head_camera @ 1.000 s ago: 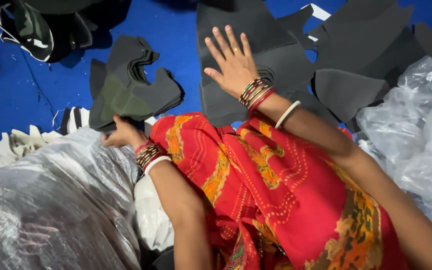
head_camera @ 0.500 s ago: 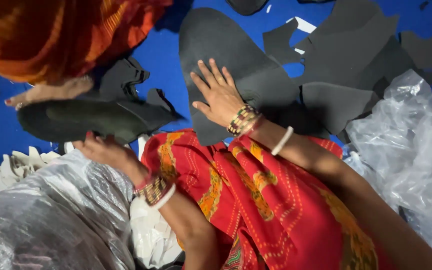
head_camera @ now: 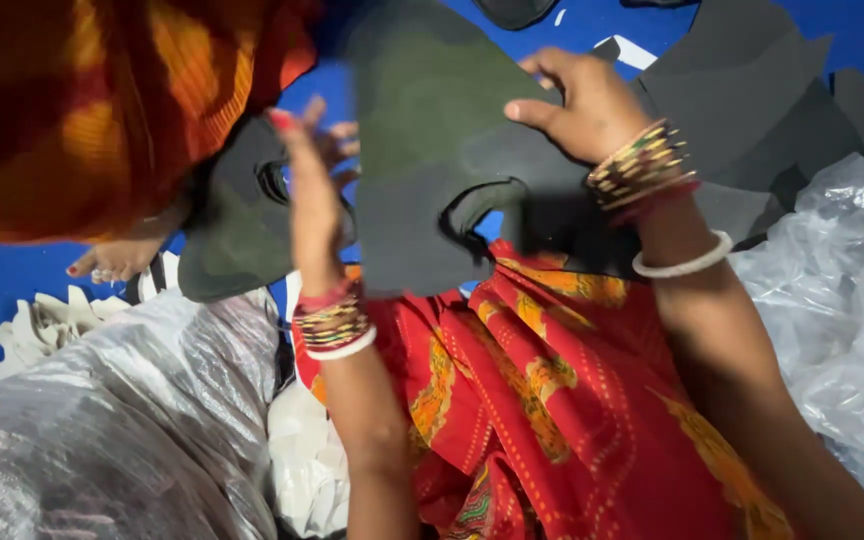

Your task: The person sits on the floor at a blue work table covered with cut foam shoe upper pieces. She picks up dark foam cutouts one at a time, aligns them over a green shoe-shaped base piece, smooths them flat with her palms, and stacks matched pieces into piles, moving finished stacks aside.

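My right hand grips the top edge of a large dark grey cut sheet and holds it up in front of me, above my red patterned lap. My left hand is raised at the sheet's left edge, thumb up and fingers spread, touching or nearly touching it. Just left of that hand lies a stack of dark grey shaped pieces. Both wrists carry bangles.
More grey cut sheets lie on the blue floor at the back right. Crinkled clear plastic bags sit at the lower left and the right. Orange cloth fills the upper left, with a bare foot below it. White offcuts lie nearby.
My right hand went from lying flat on the large grey sheet to gripping it and lifting it toward me. My left hand rose from the stack to the sheet's left edge.
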